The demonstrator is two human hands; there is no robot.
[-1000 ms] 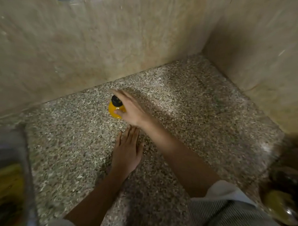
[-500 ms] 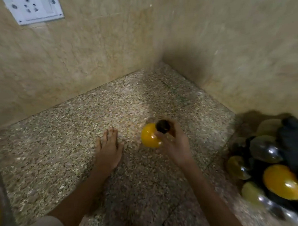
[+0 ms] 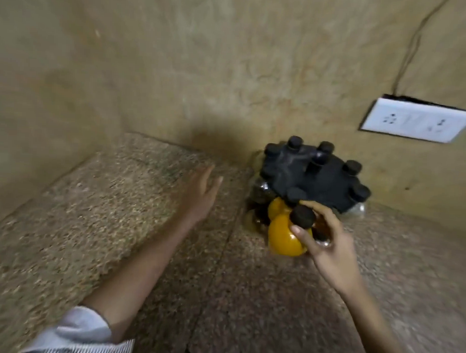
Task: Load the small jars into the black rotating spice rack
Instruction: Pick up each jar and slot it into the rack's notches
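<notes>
My right hand [image 3: 327, 244] grips a small round jar [image 3: 282, 238] with yellow contents and a black cap, held tilted just in front of the black rotating spice rack [image 3: 306, 177]. The rack stands against the wall near the corner, with several black-capped jars in its slots, one of them yellow [image 3: 277, 207] right behind the held jar. My left hand [image 3: 201, 193] hovers open above the counter to the left of the rack, fingers spread, holding nothing.
The speckled granite counter [image 3: 117, 224] runs into a corner of beige tiled walls. A white socket plate [image 3: 418, 120] with a cable going up sits on the wall to the right of the rack. A seam crosses the counter near the rack.
My right hand has carried the yellow jar to the right, up to the rack. The view has swung right. My left hand has lifted off the counter.
</notes>
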